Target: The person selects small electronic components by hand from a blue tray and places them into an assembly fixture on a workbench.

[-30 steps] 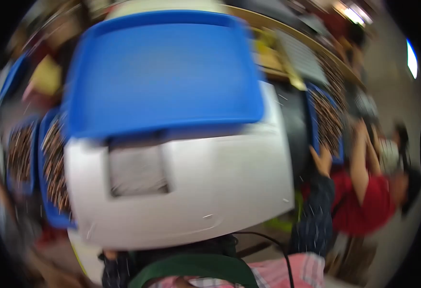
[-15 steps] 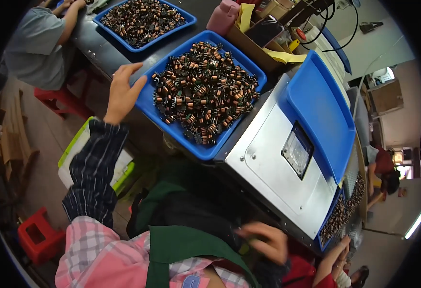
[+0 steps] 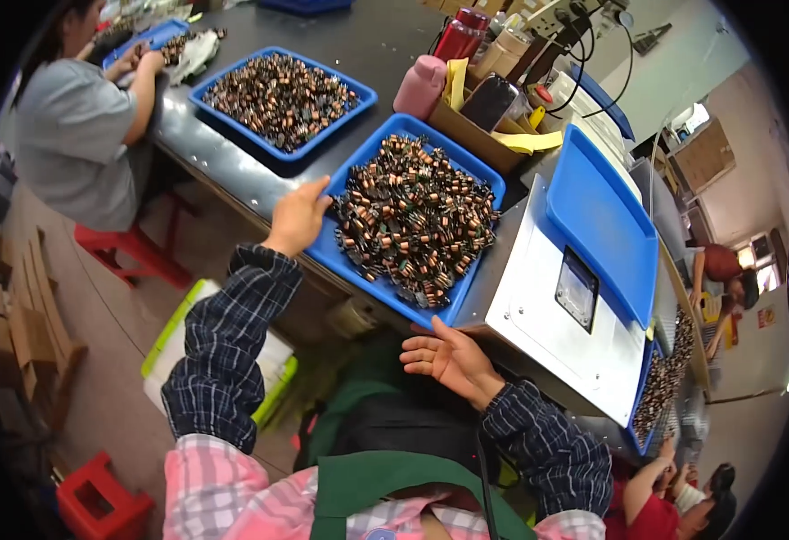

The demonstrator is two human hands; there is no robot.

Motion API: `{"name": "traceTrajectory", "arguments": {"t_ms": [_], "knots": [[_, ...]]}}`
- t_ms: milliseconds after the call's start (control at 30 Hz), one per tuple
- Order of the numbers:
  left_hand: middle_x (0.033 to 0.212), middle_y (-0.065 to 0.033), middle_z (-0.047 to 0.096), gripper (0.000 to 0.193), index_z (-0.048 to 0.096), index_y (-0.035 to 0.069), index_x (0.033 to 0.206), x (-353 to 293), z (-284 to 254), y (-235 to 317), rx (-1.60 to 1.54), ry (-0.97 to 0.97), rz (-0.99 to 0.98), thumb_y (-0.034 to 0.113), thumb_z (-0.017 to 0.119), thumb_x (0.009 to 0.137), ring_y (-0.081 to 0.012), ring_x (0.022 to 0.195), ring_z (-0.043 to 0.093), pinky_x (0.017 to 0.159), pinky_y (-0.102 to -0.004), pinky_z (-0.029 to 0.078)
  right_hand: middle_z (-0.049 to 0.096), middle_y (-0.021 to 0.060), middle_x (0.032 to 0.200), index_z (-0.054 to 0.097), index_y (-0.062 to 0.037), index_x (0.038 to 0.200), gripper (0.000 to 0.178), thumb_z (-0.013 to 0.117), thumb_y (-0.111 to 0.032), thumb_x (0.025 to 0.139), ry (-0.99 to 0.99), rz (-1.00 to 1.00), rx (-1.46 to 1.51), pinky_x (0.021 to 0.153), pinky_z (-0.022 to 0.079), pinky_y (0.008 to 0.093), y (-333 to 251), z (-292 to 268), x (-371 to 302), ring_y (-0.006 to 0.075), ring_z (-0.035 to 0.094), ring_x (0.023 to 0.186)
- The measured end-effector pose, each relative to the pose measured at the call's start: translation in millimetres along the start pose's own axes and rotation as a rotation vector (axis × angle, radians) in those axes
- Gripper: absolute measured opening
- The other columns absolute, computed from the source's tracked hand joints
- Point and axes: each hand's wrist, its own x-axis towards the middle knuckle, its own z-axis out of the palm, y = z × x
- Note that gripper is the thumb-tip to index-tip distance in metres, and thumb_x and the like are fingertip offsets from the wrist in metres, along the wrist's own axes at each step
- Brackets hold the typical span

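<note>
A blue plastic tray [image 3: 319, 247] heaped with small copper-wound coils [image 3: 417, 211] lies at the table's near edge in front of me. My left hand [image 3: 296, 218] is closed on its left rim, with part of the grip hidden by the rim. My right hand [image 3: 453, 362] is open, palm up and fingers apart, just below the tray's near corner; thumb contact there is hard to tell. Right of the tray, a silver metal box [image 3: 525, 310] carries an empty blue tray [image 3: 606, 225] tilted on its top.
Farther left stands another blue tray [image 3: 369, 97] of coils. A pink bottle [image 3: 419, 87] and a cardboard box [image 3: 471, 135] stand behind. At left a person [image 3: 84, 135] sits on a red stool [image 3: 129, 256]. A green-rimmed white bin [image 3: 174, 337] is below my left arm.
My left hand has moved right and closed on the tray's rim. My right hand has come up from my lap to the tray's near corner, opening out. The head view has shifted.
</note>
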Motion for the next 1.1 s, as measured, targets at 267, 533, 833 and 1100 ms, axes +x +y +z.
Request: {"name": "traceTrajectory", "arguments": {"t_ms": [267,533,833,1100], "knots": [[0.097,-0.0193,0.059,0.03,0.056,0.004,0.107,1.8,-6.7,-2.3,0.036,0.003,0.036,0.017,0.056,0.079,-0.0344,0.092,0.055,0.079,-0.0386,0.044,0.058,0.0104,0.057,0.055,0.0035,0.077,0.036,0.046,-0.03,0.088,0.231,-0.417,-0.099,0.033,0.036,0.0244,28.7,12.7,22.5,0.0154,0.051,0.038],[0.087,-0.0188,0.061,0.029,0.058,0.007,0.105,-25.7,-17.3,-5.2,-0.039,-0.047,-0.037,0.018,0.057,0.079,-0.0319,0.081,0.059,0.071,-0.0375,0.045,0.059,0.0154,0.059,0.056,0.0081,0.077,0.039,0.048,-0.029,0.087,0.182,-0.373,-0.172,0.033,0.041,0.023,42.0,25.7,-8.4,0.0172,0.056,0.043],[0.074,-0.0177,0.059,0.028,0.058,0.006,0.106,-22.1,-20.6,-11.1,0.014,-0.001,0.028,0.015,0.055,0.079,-0.0308,0.067,0.058,0.062,-0.0378,0.043,0.06,0.0155,0.061,0.057,0.007,0.076,0.039,0.049,-0.03,0.087,0.095,-0.355,-0.14,0.034,0.044,0.0233,42.3,21.0,-3.6,0.0178,0.058,0.044],[0.093,-0.0116,0.057,0.03,0.059,0.003,0.099,23.5,-43.0,67.3,0.108,-0.121,0.399,0.011,0.063,0.071,-0.0267,0.091,0.052,0.079,-0.0342,0.041,0.061,0.0146,0.064,0.06,0.0091,0.079,0.043,0.051,-0.032,0.086,0.053,-0.218,-0.303,0.038,0.044,0.0217,33.7,2.4,-1.8,0.0157,0.058,0.047]]}}
